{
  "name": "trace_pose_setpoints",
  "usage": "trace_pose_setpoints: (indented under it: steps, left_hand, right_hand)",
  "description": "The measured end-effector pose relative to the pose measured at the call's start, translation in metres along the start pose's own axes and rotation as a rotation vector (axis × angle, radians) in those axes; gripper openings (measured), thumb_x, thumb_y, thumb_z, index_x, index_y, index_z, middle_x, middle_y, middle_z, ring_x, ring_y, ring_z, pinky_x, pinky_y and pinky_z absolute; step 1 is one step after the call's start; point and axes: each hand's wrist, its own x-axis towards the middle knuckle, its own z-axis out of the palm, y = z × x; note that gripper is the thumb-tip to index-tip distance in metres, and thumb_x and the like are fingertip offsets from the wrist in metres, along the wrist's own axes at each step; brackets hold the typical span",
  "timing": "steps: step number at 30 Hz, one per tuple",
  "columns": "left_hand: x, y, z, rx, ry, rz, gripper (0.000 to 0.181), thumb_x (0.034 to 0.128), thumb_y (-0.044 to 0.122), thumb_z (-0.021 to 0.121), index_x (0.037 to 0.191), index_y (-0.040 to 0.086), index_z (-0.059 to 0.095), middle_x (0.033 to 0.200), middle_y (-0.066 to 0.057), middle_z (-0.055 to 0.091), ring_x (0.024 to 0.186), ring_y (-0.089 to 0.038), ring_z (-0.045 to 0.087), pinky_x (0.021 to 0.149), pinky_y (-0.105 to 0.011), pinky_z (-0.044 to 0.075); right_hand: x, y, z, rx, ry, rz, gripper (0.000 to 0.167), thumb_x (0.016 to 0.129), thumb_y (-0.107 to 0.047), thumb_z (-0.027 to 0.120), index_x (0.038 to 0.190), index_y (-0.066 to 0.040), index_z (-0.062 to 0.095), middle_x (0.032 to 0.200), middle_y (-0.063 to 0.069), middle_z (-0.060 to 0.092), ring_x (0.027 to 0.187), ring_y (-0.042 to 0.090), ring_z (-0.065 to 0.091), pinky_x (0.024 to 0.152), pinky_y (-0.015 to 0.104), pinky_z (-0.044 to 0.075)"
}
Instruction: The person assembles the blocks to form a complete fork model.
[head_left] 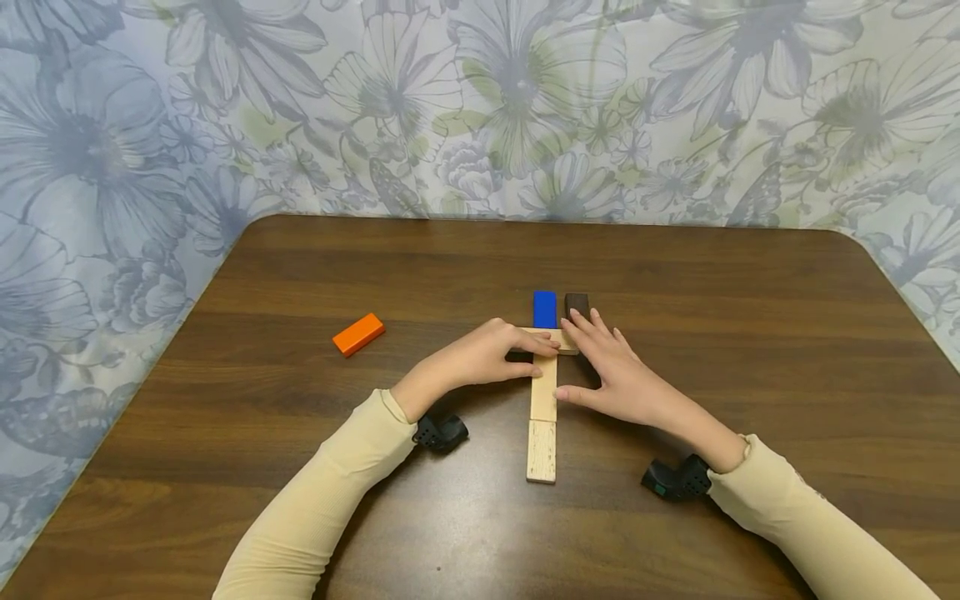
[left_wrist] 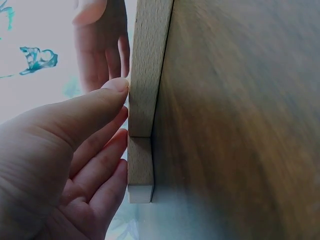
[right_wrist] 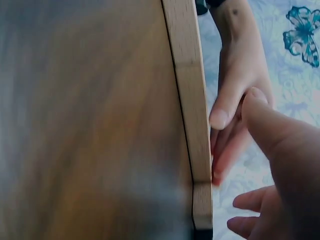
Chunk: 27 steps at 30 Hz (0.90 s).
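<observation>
Two light wooden blocks lie end to end in a line: a smooth one (head_left: 543,404) and, nearer the front, a paler, streaky one (head_left: 542,454). Across the far end sits a crosswise wooden block (head_left: 567,343), partly hidden by fingers. Beyond it are a blue block (head_left: 545,308) and a dark brown block (head_left: 577,303), side by side with a gap. My left hand (head_left: 483,357) rests its fairly straight fingertips on the crosswise block, its thumb at the smooth block. My right hand (head_left: 618,375) spreads its fingers over the crosswise and brown blocks, thumb beside the smooth block.
An orange block (head_left: 358,334) lies at an angle to the left of my left hand. The brown wood-grain table (head_left: 262,433) has its far edge against a flower-patterned covering (head_left: 450,133). Black cameras (head_left: 442,434) sit on both wrists.
</observation>
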Motion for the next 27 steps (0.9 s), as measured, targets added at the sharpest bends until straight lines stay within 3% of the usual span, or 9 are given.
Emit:
trace_pose_setpoints:
  steps: [14,21,27]
  left_hand:
    - [0.001,0.001,-0.001,-0.012,0.008,0.006,0.035,0.0878,0.015,0.067,0.122,0.006,0.064,0.132,-0.008,0.050,0.125,-0.013,0.041,0.100,-0.019,0.029]
    - [0.001,0.004,-0.002,-0.006,-0.004,-0.019,0.031,0.0877,0.015,0.067,0.117,0.006,0.067,0.129,-0.005,0.054,0.124,-0.011,0.043,0.097,-0.019,0.033]
    - [-0.002,0.010,-0.012,0.063,-0.022,-0.029,0.030,0.0868,0.014,0.069,0.116,0.006,0.068,0.121,-0.004,0.060,0.118,-0.011,0.050,0.093,-0.021,0.039]
  right_hand:
    - [-0.004,-0.005,0.011,-0.093,-0.015,-0.002,0.097,0.081,-0.059,0.061,0.150,-0.007,0.017,0.154,0.014,0.010,0.139,0.033,-0.005,0.104,0.059,0.002]
    - [-0.003,-0.006,0.011,-0.105,-0.024,0.017,0.098,0.079,-0.063,0.060,0.150,-0.008,0.019,0.154,0.012,0.010,0.139,0.030,-0.005,0.105,0.058,0.001]
    - [-0.003,-0.007,0.011,-0.116,-0.027,0.020,0.099,0.079,-0.064,0.060,0.150,-0.009,0.019,0.154,0.012,0.012,0.139,0.031,-0.003,0.105,0.059,0.001]
